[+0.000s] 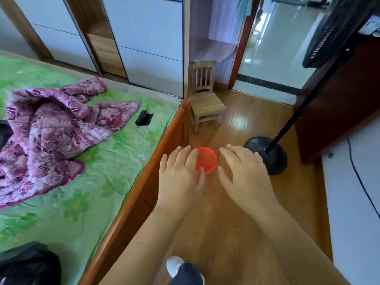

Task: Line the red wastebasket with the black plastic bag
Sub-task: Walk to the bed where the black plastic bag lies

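Observation:
The red wastebasket (206,159) stands upright on the wooden floor beside the bed frame, its inside bare. My left hand (181,173) hovers above it with fingers spread, covering its left rim in the picture. My right hand (243,173) floats just right of the basket, fingers apart, holding nothing. A small black roll of plastic bag (143,118) lies on the green bedsheet, well left of and beyond both hands.
The bed (92,171) with an orange wooden frame fills the left; a purple floral quilt (51,128) lies on it. A small wooden chair (204,99) stands beyond the basket. A fan's black base (267,155) and pole sit right; a dark cabinet (339,103) further right.

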Motion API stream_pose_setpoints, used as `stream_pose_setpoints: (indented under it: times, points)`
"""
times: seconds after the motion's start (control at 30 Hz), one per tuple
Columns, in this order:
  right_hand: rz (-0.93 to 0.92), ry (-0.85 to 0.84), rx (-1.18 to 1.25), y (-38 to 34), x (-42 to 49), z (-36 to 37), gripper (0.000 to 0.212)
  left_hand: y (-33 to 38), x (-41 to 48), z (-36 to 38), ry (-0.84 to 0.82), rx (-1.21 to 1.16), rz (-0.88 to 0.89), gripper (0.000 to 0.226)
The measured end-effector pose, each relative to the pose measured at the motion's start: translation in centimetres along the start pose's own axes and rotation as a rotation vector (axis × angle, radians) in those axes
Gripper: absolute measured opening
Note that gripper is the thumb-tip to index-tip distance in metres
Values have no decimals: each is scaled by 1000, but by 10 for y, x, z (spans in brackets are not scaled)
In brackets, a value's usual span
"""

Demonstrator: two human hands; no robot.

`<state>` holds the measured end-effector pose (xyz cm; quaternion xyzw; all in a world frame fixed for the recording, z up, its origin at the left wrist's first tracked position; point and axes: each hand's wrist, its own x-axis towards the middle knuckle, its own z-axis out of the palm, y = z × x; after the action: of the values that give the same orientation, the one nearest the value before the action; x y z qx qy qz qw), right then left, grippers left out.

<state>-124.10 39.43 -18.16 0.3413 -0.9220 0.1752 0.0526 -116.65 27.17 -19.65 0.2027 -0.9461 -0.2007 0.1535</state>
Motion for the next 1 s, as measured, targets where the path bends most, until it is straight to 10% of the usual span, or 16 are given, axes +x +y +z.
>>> stream_pose_setpoints:
  times: [1.0]
  points:
    - [-1230,-507,276,-238,170,161,41,-189,-23,-45,483,361,-1096,39]
